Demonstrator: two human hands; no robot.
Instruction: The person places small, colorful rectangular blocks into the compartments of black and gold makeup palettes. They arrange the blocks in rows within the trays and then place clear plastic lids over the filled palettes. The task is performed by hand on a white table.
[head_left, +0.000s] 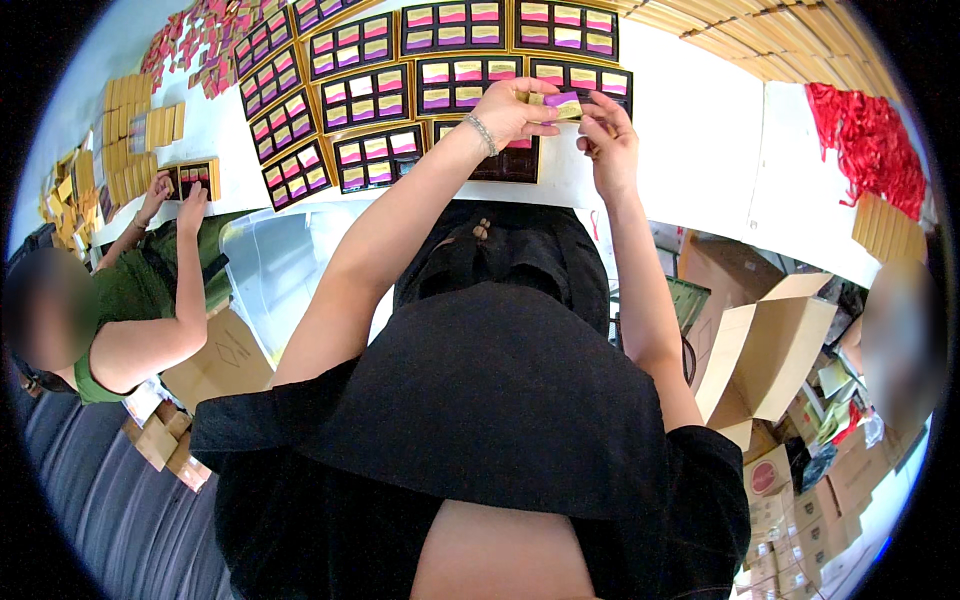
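Above the near row of trays, my left hand (508,112) pinches a small purple-and-gold packet (563,104), with another gold piece partly showing between its fingers. At the packet's right edge is my right hand (611,132), its fingers curved and the thumb apart from them. Whether a fingertip touches the packet is hard to make out. Partly hidden under my left forearm and hand lies a dark compartmented tray (520,167). Rows of similar black trays (375,158), edged in gold, hold pink, purple and gold packets.
Loose pink-and-gold packets (205,45) lie at the far left. Red ribbons (868,140) are heaped at the right, and gold boxes (700,35) stand stacked behind. A co-worker's hands (190,190) work over a tray at left. An open carton (770,350) stands below the table.
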